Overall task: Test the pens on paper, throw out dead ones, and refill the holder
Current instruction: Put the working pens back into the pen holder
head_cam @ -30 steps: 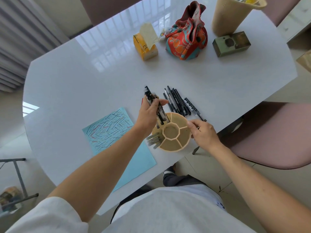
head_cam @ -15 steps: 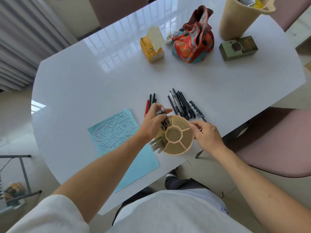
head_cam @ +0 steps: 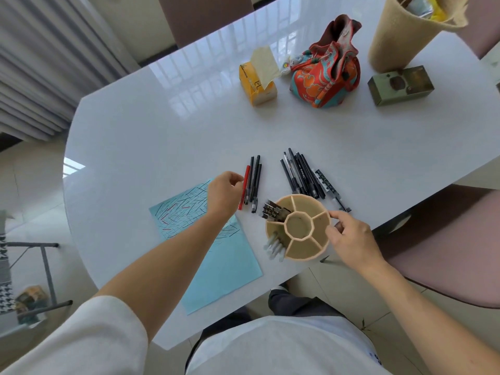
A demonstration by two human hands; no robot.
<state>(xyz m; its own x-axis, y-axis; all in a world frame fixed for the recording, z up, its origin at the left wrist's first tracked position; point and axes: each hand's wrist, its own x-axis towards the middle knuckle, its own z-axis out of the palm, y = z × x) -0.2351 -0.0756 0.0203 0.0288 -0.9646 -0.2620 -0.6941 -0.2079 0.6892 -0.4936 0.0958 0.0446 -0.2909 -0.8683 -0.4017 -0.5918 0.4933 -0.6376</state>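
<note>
A round tan pen holder (head_cam: 305, 249) with several compartments stands near the table's front edge. Dark pens (head_cam: 273, 211) stick out of its upper-left compartment and light-capped pens (head_cam: 273, 246) out of its lower-left one. My right hand (head_cam: 349, 238) grips the holder's right rim. My left hand (head_cam: 224, 193) has curled fingers touching a red pen (head_cam: 244, 185), which lies beside a few black pens (head_cam: 254, 182). A larger row of black pens (head_cam: 303, 174) lies behind the holder. The blue paper (head_cam: 216, 266) covered with test strokes lies to the left.
At the back of the white table (head_cam: 162, 131) stand a yellow tissue box (head_cam: 257, 82), a colourful cloth bag (head_cam: 324, 77), a green box (head_cam: 400, 85) and a tall woven bin (head_cam: 405, 31). A pink chair (head_cam: 446, 239) is on the right.
My left hand let go of the dark pens, now standing in the holder's upper-left compartment, and moved left to the small group with the red pen. My right hand stayed on the holder.
</note>
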